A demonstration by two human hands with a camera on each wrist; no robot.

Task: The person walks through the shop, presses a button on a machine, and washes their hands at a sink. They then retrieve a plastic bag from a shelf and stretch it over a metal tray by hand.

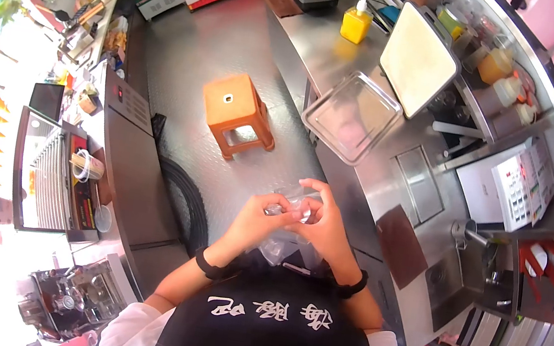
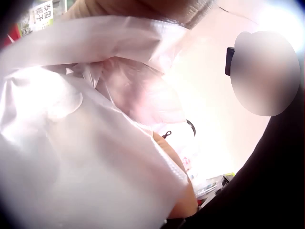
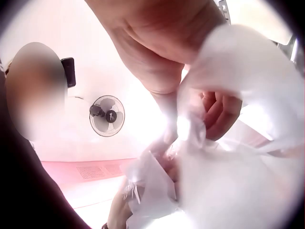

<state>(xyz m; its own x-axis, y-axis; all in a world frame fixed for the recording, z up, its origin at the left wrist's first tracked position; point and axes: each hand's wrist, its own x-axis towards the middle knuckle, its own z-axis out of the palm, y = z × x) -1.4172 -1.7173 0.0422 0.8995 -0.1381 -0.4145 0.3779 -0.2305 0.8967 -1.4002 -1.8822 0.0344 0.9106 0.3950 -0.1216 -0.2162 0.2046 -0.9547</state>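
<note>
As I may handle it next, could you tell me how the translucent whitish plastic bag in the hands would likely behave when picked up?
The bag will probably be floppy, since it creases and folds around the left hand and right hand. Its see-through film suggests little weight, and its glossy highlights hint that it may feel slippery.
</note>
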